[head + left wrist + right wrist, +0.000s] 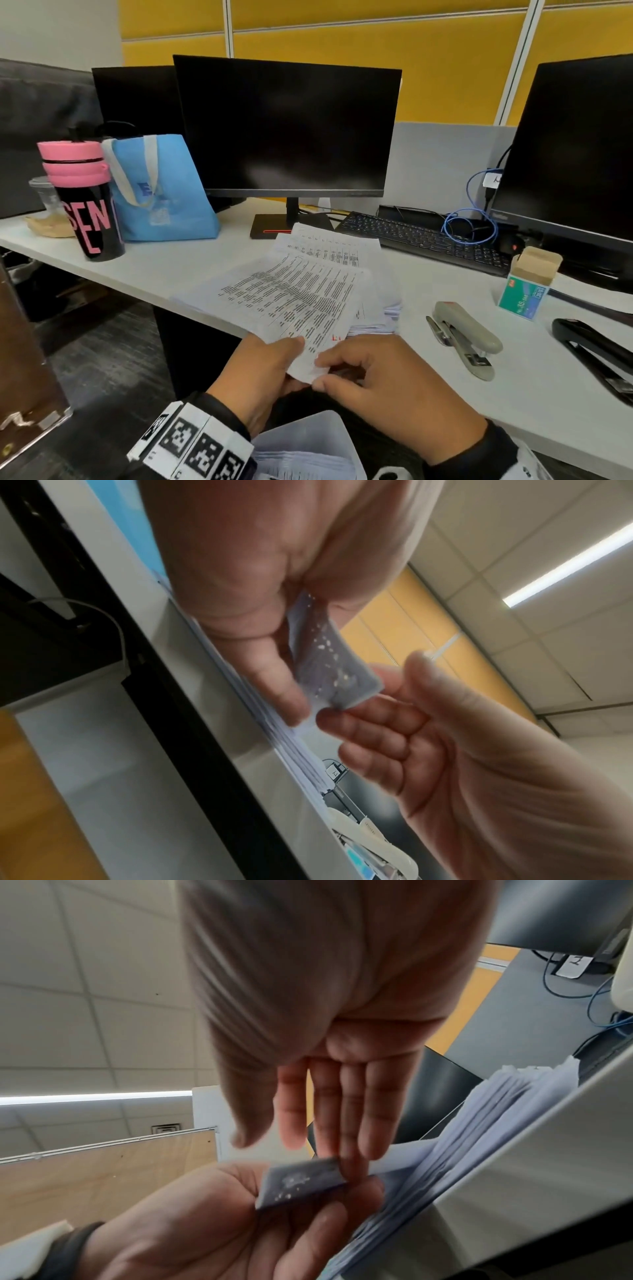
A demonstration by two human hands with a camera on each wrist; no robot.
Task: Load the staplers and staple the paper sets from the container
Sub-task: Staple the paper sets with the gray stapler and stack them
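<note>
A printed paper set [298, 294] lies tilted over a stack of papers [376, 308] on the white desk [171, 267]. My left hand [274, 370] pinches its near corner, thumb on top. My right hand [323, 373] pinches the tip of the same corner between thumb and forefinger. The wrist views show that corner [335, 669] [301, 1183] between both hands. A grey stapler [466, 332] lies to the right, apart from both hands. Farther right are a black stapler [596, 356] and an open green staple box [527, 287]. A clear plastic container [318, 442] holding papers sits below my wrists.
A monitor [287, 130] stands behind the papers, a keyboard [424, 240] and blue cable [469, 222] at the back right, and a second monitor [575, 154] far right. A blue bag [164, 192] and a pink-and-black bottle [85, 198] stand at the left.
</note>
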